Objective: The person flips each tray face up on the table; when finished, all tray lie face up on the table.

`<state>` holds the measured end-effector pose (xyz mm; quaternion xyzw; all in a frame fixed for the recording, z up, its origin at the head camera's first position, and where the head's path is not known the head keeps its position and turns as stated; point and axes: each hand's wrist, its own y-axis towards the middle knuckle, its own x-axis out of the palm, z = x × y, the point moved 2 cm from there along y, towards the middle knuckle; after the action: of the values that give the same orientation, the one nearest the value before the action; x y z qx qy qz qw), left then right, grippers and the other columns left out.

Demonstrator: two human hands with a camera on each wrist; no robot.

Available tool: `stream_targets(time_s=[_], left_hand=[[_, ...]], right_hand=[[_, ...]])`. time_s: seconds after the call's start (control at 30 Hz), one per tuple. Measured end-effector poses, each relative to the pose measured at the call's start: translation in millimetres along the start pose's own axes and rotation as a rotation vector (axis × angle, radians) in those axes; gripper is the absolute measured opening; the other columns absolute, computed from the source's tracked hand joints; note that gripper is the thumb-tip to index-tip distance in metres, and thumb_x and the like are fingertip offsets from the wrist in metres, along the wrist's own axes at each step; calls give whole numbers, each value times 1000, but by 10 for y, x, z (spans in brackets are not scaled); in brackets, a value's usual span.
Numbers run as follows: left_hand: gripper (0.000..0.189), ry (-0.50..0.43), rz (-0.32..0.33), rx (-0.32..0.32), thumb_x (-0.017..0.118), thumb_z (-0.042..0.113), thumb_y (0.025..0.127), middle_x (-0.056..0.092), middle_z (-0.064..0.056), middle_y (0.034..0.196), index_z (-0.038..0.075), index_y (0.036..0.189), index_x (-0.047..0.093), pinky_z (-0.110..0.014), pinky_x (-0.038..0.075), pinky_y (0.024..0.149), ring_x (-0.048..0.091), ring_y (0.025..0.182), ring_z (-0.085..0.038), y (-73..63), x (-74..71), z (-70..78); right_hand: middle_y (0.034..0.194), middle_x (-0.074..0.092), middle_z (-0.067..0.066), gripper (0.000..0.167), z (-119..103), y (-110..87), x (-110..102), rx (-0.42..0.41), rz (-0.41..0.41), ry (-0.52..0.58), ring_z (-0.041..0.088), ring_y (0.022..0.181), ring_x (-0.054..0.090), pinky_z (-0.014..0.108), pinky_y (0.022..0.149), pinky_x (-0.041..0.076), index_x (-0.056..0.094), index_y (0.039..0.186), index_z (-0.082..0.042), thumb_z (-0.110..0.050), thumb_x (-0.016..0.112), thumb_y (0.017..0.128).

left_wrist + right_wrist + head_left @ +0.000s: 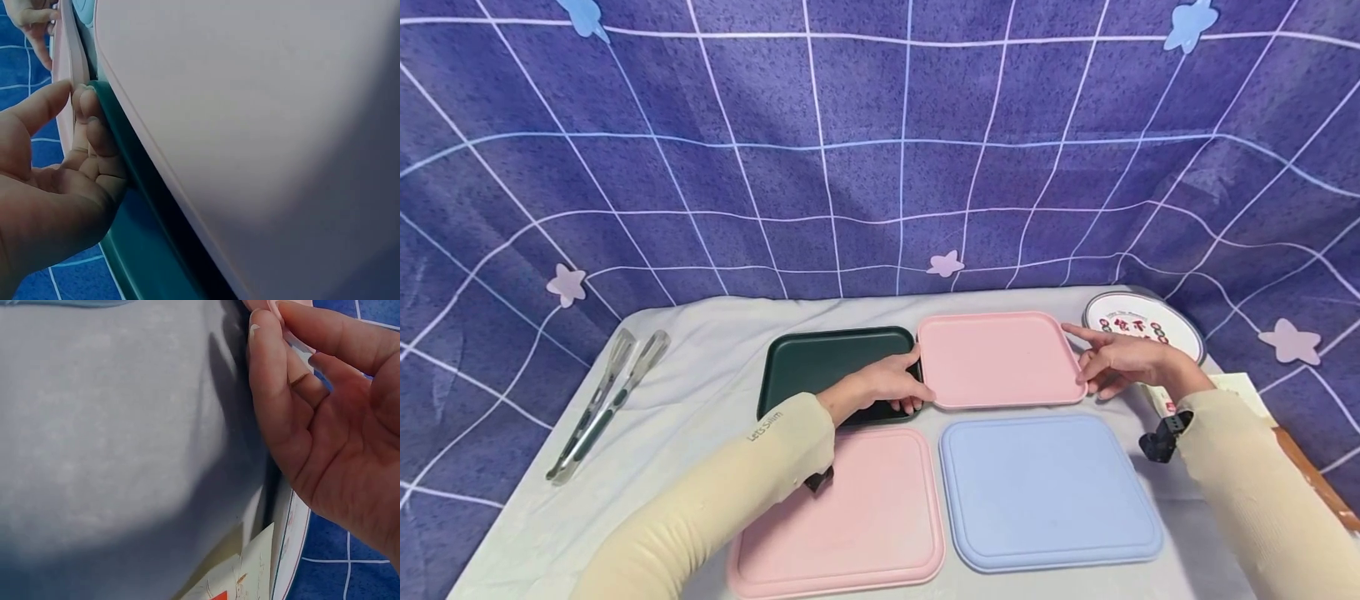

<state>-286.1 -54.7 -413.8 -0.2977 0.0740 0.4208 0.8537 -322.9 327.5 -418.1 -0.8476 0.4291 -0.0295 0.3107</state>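
From my end I'm seeing the pink tray (pixel 1000 360) lying in the back row, right of the dark green tray (pixel 820 362); the right hand (pixel 1123 357) is pinching its right rim, thumb and finger nearly meeting. The left hand (pixel 886 382) is curling thumb and fingers onto the left rim, right at the green corner. Opposite grips are probably keeping the tray level and square. I'm counting two trays behind, two panels in front (pink panel (pixel 880 517), blue panel (pixel 1051 492)), one pair of tongs (pixel 612 408), one lettered oval plate (pixel 1138 317).
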Motion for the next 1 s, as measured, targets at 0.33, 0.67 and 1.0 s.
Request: stream_targets(time_s=[0.33,0.67,1.0], left_hand=[[106,105,-24,-7,71,26,93,64,-3,74,10,161,-9,-22,46,60,59,63,-13,1,-7,54],[105,148,-47,-5,68,31,95,63,-3,74,11,160,-12,-23,45,60,58,64,-13,23,14,36],[105,159,-68,0,65,34,96,62,-4,75,10,159,-16,-24,46,61,57,64,-14,25,15,31]], right_hand=[[81,66,0,110,-52,-10,-12,62,-1,-34,10,67,62,34,64,58,-13,161,-25,-1,65,88],[81,70,4,110,-63,-27,28,115,38,-152,13,70,68,35,63,58,-13,161,-24,-7,67,87],[84,71,4,108,-64,-28,26,124,20,-119,13,71,69,36,63,59,-14,161,-24,-5,65,88]])
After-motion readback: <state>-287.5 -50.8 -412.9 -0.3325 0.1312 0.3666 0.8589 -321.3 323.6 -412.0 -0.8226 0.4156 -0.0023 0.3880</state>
